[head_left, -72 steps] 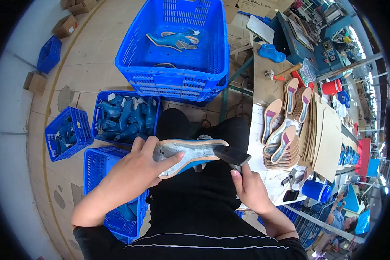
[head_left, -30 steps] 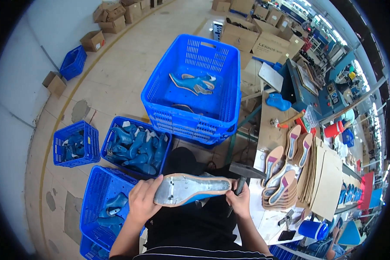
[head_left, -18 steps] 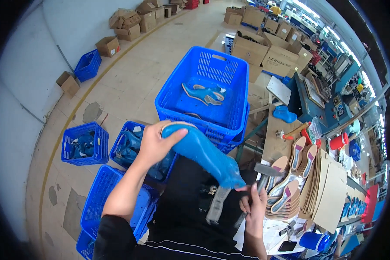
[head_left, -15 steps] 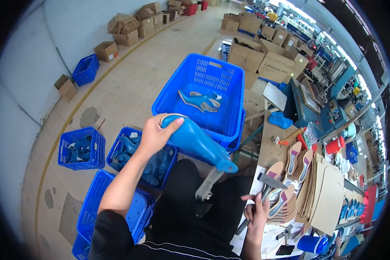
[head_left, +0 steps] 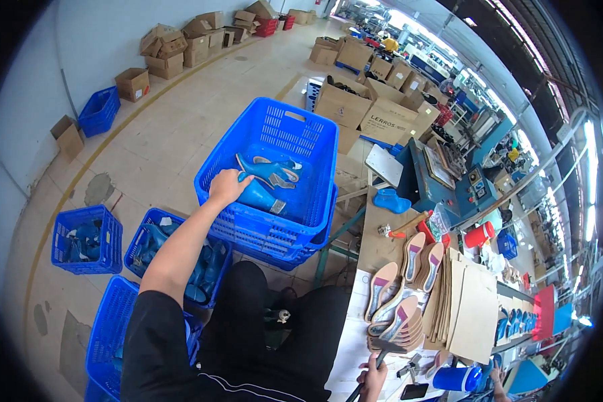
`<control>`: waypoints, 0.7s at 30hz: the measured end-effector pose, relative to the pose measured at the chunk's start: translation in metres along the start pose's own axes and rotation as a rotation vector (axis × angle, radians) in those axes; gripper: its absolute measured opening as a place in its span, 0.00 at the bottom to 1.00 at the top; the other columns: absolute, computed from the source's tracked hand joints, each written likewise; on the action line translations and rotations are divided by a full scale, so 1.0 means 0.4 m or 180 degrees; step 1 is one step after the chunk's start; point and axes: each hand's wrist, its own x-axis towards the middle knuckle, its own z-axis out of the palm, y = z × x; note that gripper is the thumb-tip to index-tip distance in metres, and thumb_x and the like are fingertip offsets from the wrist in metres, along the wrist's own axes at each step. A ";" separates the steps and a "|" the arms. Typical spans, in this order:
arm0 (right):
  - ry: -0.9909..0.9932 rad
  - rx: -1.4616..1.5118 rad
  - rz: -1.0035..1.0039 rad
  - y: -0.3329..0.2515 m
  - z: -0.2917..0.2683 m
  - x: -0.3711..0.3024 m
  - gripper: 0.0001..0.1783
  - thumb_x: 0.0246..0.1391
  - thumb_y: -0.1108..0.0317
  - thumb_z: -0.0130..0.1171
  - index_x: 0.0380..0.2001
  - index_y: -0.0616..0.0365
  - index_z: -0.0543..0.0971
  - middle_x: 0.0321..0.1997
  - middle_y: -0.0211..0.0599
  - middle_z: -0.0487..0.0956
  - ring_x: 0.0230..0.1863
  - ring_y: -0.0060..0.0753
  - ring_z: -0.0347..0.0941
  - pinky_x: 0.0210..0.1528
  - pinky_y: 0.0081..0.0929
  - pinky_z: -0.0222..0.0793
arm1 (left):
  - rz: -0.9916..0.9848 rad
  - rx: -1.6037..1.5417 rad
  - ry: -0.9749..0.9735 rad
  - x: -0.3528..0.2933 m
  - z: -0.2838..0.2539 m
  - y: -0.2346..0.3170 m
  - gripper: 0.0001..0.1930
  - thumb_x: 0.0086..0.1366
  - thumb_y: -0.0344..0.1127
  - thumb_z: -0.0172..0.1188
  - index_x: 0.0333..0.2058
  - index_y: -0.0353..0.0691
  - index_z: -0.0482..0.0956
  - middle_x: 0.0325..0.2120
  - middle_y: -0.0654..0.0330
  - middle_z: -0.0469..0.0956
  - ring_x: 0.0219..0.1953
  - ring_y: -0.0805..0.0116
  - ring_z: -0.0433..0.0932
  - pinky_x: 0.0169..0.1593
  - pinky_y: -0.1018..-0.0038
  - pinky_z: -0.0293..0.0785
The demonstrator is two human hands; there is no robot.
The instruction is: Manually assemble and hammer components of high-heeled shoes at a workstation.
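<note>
My left hand (head_left: 226, 186) is closed on the end of a blue shoe last (head_left: 260, 198), lowered into a large blue plastic crate (head_left: 318, 134). Beside that last, other blue lasts (head_left: 269, 169) lie in the crate, with a tan insole edge showing on one. Over the worktable's near end, my right hand (head_left: 373, 376) grips a hammer (head_left: 387, 346) by its handle. The hammer's head is next to a stack of wedge-shaped insoles (head_left: 403, 320) with purple patches.
Smaller blue crates (head_left: 87, 258) stand on the floor at left, several lasts inside. Flat cardboard sheets (head_left: 472, 305) lean beside the insoles. A lone blue last (head_left: 391, 200) and a blue jug (head_left: 457, 378) stand on the table. Cardboard boxes (head_left: 342, 104) are farther back.
My left hand has moved the last forward and down into the large crate. My right hand, still with the hammer, is lower. The whole view has shifted.
</note>
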 end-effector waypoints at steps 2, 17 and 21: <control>-0.0001 -0.0231 0.0224 0.038 -0.006 0.010 0.23 0.69 0.47 0.65 0.32 0.53 0.69 0.16 0.31 0.70 0.07 0.24 0.60 0.08 0.27 0.55 | -0.0314 0.0288 -0.0363 0.018 0.009 -0.025 0.29 0.69 0.61 0.64 0.41 0.35 0.89 0.41 0.41 0.87 0.45 0.40 0.87 0.47 0.49 0.83; 0.0354 -0.2813 -0.1183 0.242 -0.084 0.112 0.27 0.73 0.48 0.56 0.44 0.69 0.71 0.29 0.52 0.79 0.24 0.55 0.80 0.25 0.48 0.77 | -0.0701 -0.0045 0.1752 -0.852 0.120 -0.460 0.16 0.67 0.38 0.67 0.53 0.46 0.84 0.47 0.55 0.80 0.54 0.50 0.74 0.60 0.55 0.67; 0.0520 -0.3868 -0.1574 0.273 -0.047 0.087 0.26 0.66 0.52 0.61 0.52 0.64 0.71 0.41 0.69 0.83 0.43 0.74 0.82 0.42 0.60 0.77 | -0.2984 0.0362 0.0851 -1.303 0.217 -0.745 0.24 0.68 0.45 0.67 0.61 0.47 0.77 0.56 0.49 0.76 0.59 0.43 0.73 0.63 0.51 0.70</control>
